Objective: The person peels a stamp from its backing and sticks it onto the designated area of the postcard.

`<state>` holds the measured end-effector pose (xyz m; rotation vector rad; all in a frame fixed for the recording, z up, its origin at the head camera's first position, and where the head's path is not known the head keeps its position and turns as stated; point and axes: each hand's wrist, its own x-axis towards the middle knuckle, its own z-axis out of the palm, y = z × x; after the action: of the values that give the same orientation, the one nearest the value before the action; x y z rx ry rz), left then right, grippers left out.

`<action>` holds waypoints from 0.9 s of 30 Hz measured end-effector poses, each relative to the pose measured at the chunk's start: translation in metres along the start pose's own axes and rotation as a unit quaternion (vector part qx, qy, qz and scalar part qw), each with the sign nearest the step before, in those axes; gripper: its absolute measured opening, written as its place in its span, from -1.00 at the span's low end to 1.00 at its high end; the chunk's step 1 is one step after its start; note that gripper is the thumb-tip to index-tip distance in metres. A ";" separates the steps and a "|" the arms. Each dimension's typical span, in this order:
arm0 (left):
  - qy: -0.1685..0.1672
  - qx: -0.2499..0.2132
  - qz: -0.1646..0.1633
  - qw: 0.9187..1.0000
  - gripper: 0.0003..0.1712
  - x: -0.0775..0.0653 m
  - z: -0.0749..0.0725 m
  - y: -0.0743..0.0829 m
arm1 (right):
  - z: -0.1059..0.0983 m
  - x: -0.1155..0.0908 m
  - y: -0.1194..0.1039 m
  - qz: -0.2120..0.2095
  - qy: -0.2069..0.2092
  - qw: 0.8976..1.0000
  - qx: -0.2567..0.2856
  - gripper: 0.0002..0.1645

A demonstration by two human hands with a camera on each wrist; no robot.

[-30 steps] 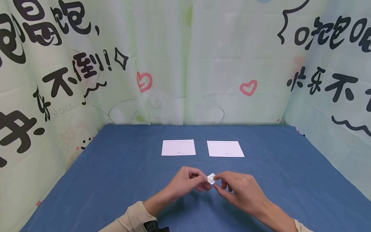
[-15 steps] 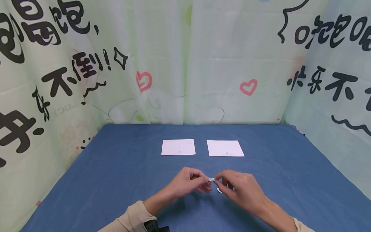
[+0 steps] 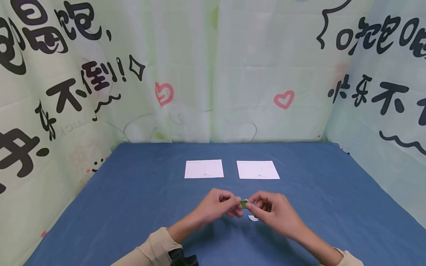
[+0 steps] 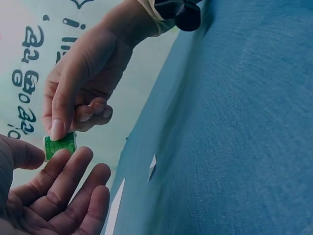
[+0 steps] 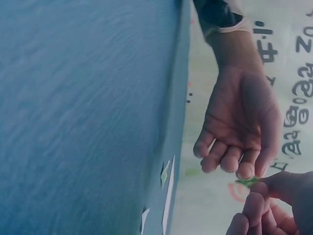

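In the head view, my left hand (image 3: 217, 205) and right hand (image 3: 274, 210) meet above the middle of the cloth. Between their fingertips is a small, thin green square piece (image 3: 244, 203) with a white edge. The left wrist view shows the face of this green piece (image 4: 60, 144), with faint lines on it; its kind cannot be told. Thumb and index finger of each hand pinch it from opposite sides. Below the right hand, a small white scrap (image 3: 253, 218) with a curved edge lies on the blue cloth, partly hidden by the fingers.
Two white cards, a left one (image 3: 204, 170) and a right one (image 3: 258, 170), lie side by side on the blue cloth (image 3: 149, 199) beyond the hands. A pale printed curtain (image 3: 246, 66) encloses the table at the back and sides.
The small piece first showed a white face, then its thin edge, and now its green face. The white scrap has come into view under the right hand. Both hands have shifted slightly.
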<state>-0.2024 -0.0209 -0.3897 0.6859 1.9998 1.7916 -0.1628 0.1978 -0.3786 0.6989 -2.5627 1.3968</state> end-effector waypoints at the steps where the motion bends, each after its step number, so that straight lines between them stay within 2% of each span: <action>1: 0.001 0.002 0.001 1.000 -0.61 0.001 0.000 0.000 | -0.001 0.001 0.000 0.013 -0.007 1.000 0.013 -0.87; 6: 0.008 0.020 0.012 1.000 -0.62 0.006 0.001 0.001 | -0.007 0.003 0.002 0.064 -0.030 0.996 0.056 -0.79; 12: 0.032 0.063 0.038 0.997 -0.66 0.015 0.003 0.000 | -0.012 0.004 0.008 0.090 -0.022 0.994 0.060 -0.74; 20: 0.077 0.157 0.052 0.983 -0.69 0.036 0.005 -0.007 | -0.019 0.009 0.023 0.128 -0.009 0.990 0.057 -0.71; 27: 0.086 0.167 0.049 0.981 -0.72 0.055 0.009 -0.009 | -0.024 0.014 0.038 0.172 -0.026 0.981 0.079 -0.63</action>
<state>-0.2434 0.0174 -0.3966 0.7623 2.4577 1.6303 -0.1946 0.2303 -0.3891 0.3214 -2.7336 1.7204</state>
